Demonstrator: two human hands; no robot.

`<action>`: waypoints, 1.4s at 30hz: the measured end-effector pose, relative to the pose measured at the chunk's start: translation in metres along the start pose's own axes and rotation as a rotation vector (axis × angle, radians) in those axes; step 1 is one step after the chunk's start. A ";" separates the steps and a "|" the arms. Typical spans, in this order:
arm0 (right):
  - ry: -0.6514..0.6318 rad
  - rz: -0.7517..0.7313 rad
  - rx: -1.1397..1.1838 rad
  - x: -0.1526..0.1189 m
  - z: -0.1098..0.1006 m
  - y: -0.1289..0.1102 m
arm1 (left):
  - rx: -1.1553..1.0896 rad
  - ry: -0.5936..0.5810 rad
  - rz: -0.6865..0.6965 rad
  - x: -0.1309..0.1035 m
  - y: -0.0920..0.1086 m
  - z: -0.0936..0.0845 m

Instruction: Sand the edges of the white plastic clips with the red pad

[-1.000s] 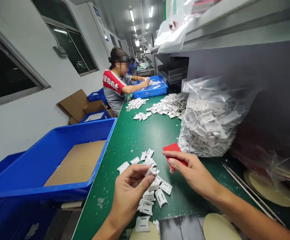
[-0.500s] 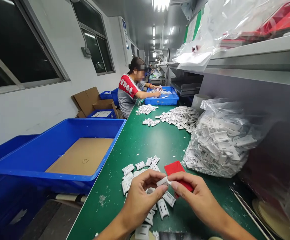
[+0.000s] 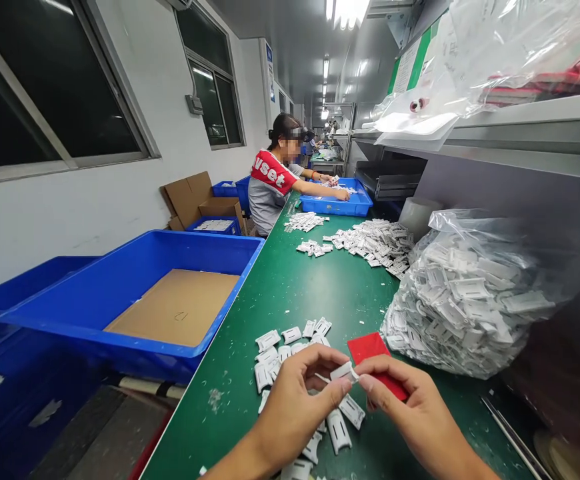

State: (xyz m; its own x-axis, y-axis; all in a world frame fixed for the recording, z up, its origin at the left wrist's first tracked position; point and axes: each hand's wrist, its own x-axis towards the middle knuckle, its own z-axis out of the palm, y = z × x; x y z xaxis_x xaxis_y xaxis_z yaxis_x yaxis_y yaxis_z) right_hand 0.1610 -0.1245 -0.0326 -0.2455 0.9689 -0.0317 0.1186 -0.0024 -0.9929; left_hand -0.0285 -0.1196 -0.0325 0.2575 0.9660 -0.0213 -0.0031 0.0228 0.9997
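Thumb and fingers of the left hand (image 3: pixel 297 403) form a grip pinched on a small white plastic part (image 3: pixel 341 371), raised above the near end of a green worktop (image 3: pixel 340 290). The right hand (image 3: pixel 413 393) meets it from the other side: thumb and index fingertip come to the part's right end, and the rest of that grip is closed on a red flat piece (image 3: pixel 367 345), which shows both beyond and below the index finger. Whether the right fingertips press on the part cannot be told.

Beside and beneath the left hand, slotted white parts (image 3: pixel 339 430) lie in a loose cluster that trails toward the worktop's near edge. To the right, along the worktop's right edge, sits a clear plastic bag (image 3: pixel 465 313) filled with similar pieces. Slim metal rods (image 3: pixel 515 437) lie by the near right corner.

Next to the worktop's left edge is a wide blue bin (image 3: pixel 135 280) with a cardboard sheet (image 3: pixel 185 300) on its bottom. Toward the far end, heaps of white pieces (image 3: pixel 373 241) spread in front of a blue tray (image 3: pixel 333 207). A co-worker (image 3: pixel 270 190) in a red-and-grey shirt sits at the left edge, both hands at that tray. A shelf (image 3: pixel 535 133) overhangs the right edge.
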 end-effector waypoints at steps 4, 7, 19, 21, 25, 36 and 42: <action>0.032 0.003 -0.013 0.002 0.002 0.002 | 0.040 0.011 0.007 -0.001 -0.001 0.001; 0.033 -0.009 -0.026 0.002 0.002 0.002 | 0.048 0.018 0.006 -0.001 -0.001 0.002; -0.007 -0.005 -0.015 -0.001 0.003 -0.006 | -0.162 -0.029 -0.058 0.002 -0.006 0.000; 0.023 0.001 0.004 0.001 0.003 -0.003 | -0.169 -0.018 -0.064 0.003 -0.006 0.000; 0.215 0.041 0.134 0.010 -0.001 0.003 | 0.067 0.119 0.034 0.000 -0.002 0.000; -0.025 0.187 0.396 0.009 -0.004 -0.005 | 0.340 0.310 0.387 -0.016 -0.013 0.002; 0.186 0.180 0.406 0.017 -0.006 -0.002 | 0.372 0.396 0.608 -0.018 -0.019 0.006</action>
State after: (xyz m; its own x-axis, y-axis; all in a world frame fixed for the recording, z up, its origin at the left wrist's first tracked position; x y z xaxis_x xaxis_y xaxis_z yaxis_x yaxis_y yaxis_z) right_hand 0.1621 -0.1063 -0.0300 -0.0753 0.9719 -0.2231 -0.2507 -0.2349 -0.9391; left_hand -0.0269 -0.1393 -0.0512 -0.0463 0.8028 0.5945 0.3067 -0.5550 0.7733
